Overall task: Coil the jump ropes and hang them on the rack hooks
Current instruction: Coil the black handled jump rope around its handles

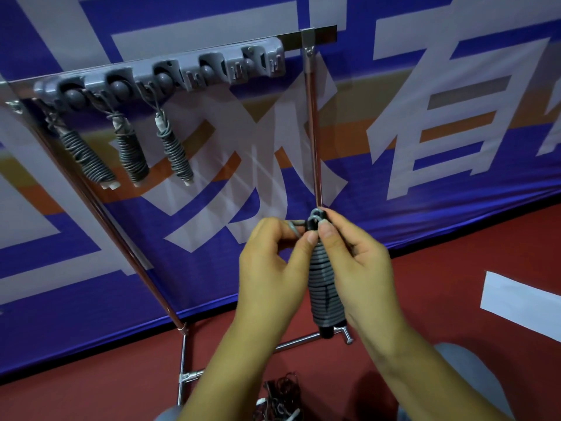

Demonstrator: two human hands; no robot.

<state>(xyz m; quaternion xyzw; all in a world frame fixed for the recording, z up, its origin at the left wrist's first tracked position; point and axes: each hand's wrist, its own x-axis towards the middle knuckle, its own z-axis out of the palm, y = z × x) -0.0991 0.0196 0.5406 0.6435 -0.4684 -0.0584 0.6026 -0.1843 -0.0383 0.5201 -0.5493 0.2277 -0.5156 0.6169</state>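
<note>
Pinching a grey loop of cord (294, 226) between left hand (273, 262) thumb and forefinger, fingers curled, forearm rising from the lower edge. Just right of it, gripping the top of a coiled jump rope (324, 278) with the right hand (361, 262), thumb and forefinger closed on the dark handle end, other fingers curled behind the bundle. Held upright in mid-air before the blue banner (425, 177), well below the rack (170, 71). Wound tightly in grey turns round dark handles, black tip showing at the bottom. Further left, hanging from the hooks: three wrapped ropes (133, 153). Loose tangle of rope (280, 396) lying on the red floor (455, 238) below.
</note>
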